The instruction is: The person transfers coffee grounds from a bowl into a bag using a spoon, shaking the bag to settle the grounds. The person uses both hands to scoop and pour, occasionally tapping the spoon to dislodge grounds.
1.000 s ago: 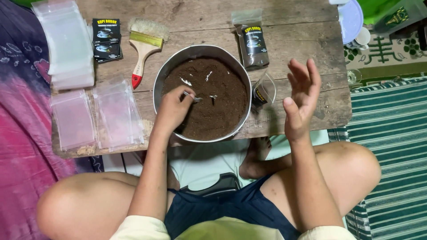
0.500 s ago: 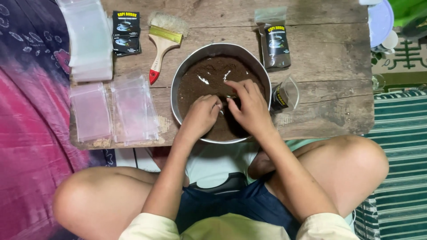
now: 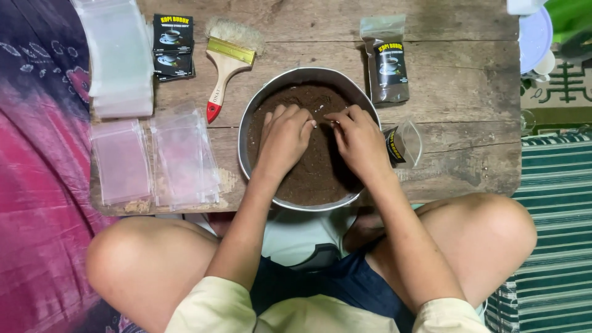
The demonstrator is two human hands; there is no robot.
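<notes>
Fingers of the left hand (image 3: 285, 137) are curled and pressed down into the dark brown powder (image 3: 314, 176); fingers of the right hand (image 3: 357, 140) are bent and drawn narrow toward the left hand's, their tips meeting near a small pale object that is too small to identify; whether anything is pinched cannot be told. The powder is held in a round metal basin (image 3: 246, 132) set at the near middle of the wooden board (image 3: 468, 80). Both wrists are angled down over the near rim, forearms converging from the crossed knees. Risk noted: the basin overhangs the board's near edge, so downward pressure from the wrists may tip it toward the lap; powder may be flicked over the rim onto the clear bags (image 3: 154, 157) at left. The open pouch (image 3: 404, 143), touching the basin at right, may be knocked by the right wrist. A paintbrush (image 3: 225, 65) lies far left, a filled pouch (image 3: 387, 65) far right.
</notes>
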